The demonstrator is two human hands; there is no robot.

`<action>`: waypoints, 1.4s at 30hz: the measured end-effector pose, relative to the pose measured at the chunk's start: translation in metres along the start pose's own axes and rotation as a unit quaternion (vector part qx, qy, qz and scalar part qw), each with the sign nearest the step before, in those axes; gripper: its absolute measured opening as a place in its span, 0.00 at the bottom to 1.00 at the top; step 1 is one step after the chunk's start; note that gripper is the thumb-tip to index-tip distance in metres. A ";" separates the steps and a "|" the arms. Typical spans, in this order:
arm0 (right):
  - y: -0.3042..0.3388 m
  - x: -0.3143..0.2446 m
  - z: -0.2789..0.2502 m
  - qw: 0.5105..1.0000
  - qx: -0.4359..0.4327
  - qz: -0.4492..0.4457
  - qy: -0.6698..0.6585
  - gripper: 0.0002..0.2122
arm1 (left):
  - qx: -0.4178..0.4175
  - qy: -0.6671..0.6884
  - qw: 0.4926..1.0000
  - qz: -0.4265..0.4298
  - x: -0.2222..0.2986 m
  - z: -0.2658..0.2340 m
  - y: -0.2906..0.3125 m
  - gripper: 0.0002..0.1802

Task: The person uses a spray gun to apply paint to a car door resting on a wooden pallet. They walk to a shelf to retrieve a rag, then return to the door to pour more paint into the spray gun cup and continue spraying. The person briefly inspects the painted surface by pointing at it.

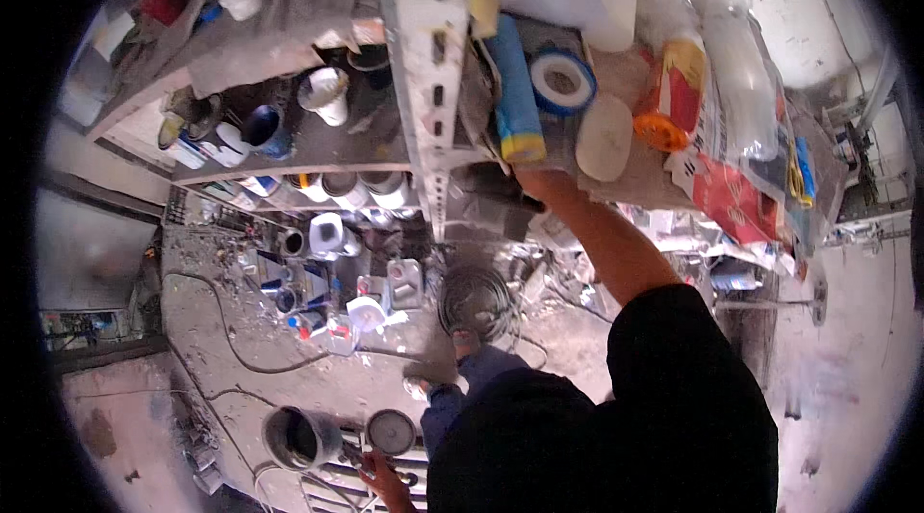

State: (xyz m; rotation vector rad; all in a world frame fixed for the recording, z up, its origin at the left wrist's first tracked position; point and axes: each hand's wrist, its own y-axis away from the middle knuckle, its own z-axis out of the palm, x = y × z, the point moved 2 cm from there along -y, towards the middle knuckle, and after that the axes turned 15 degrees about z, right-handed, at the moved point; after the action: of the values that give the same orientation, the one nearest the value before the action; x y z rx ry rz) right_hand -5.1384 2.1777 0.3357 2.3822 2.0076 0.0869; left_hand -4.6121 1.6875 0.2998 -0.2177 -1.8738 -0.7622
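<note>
My right arm stretches up to the cluttered shelf, and my right hand (pixel 544 184) is at the shelf edge, by the near end of a blue roll with a yellow band (pixel 518 89). Its fingers are mostly hidden, so I cannot tell whether it grips anything. Beside the roll lies a blue-rimmed roll of white tape (pixel 562 82). Low in the view, my left hand (pixel 387 484) is closed around a small dark and metallic thing (pixel 361 460) whose kind is unclear. Next to it are a large dark bucket (pixel 300 438) and a round grey lid (pixel 391 432).
A perforated metal post (pixel 438 51) divides the shelving. Left of it, paint-stained cups and cans (pixel 327 94) fill the shelves. An orange-capped container (pixel 671 94) and plastic bags (pixel 741 80) crowd the right shelf. A coiled hose (pixel 478 299) and several containers lie on the floor.
</note>
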 end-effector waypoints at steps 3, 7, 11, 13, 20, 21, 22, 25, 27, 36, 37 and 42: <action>0.000 -0.009 -0.004 1.000 0.004 -0.001 -0.013 0.11 | 0.009 -0.006 1.000 0.027 0.001 0.001 -0.005 0.08; -0.011 -0.009 -0.011 1.000 0.011 0.011 -0.027 0.11 | -0.048 -0.063 0.997 0.002 0.053 0.026 0.012 0.07; -0.024 -0.016 -0.015 0.999 0.018 0.012 -0.043 0.11 | -0.064 -0.020 0.998 -0.003 0.021 0.002 -0.003 0.09; -0.026 -0.011 -0.016 0.998 0.027 0.015 -0.055 0.11 | -0.062 -0.048 0.997 0.016 0.032 0.009 0.008 0.09; -0.034 0.060 -0.054 0.990 0.082 0.062 -0.099 0.11 | -0.053 -0.050 0.997 -0.007 0.028 -0.001 0.013 0.10; -0.038 0.067 -0.057 0.989 0.083 0.067 -0.101 0.11 | -0.059 -0.053 0.997 -0.012 0.030 -0.003 0.013 0.10; -0.046 0.070 -0.059 0.989 0.081 0.071 -0.101 0.11 | -0.022 -0.047 0.999 0.013 0.019 -0.008 0.014 0.09; -0.052 0.063 -0.050 0.991 0.074 0.064 -0.091 0.11 | 0.000 -0.056 0.998 0.000 0.029 -0.002 0.021 0.08; -0.055 0.050 -0.041 0.993 0.065 0.051 -0.088 0.11 | -0.036 -0.048 0.998 0.022 0.021 -0.013 0.018 0.08; -0.071 -0.031 0.015 0.999 0.008 0.005 -0.031 0.11 | -0.019 -0.073 0.997 0.010 0.022 -0.014 0.023 0.08; -0.073 -0.033 0.017 1.000 0.006 0.004 -0.025 0.11 | -0.022 -0.071 0.997 0.007 0.025 -0.013 0.024 0.08; -0.079 -0.035 0.015 0.999 0.021 -0.002 -0.028 0.12 | 0.011 -0.060 0.998 -0.036 0.015 -0.018 0.033 0.18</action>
State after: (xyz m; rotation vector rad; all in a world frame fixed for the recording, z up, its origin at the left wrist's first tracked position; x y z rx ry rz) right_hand -5.2209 2.1564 0.3158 2.3766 2.0090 -0.0207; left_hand -4.5892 1.6998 0.3302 -0.1859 -2.0114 -0.7916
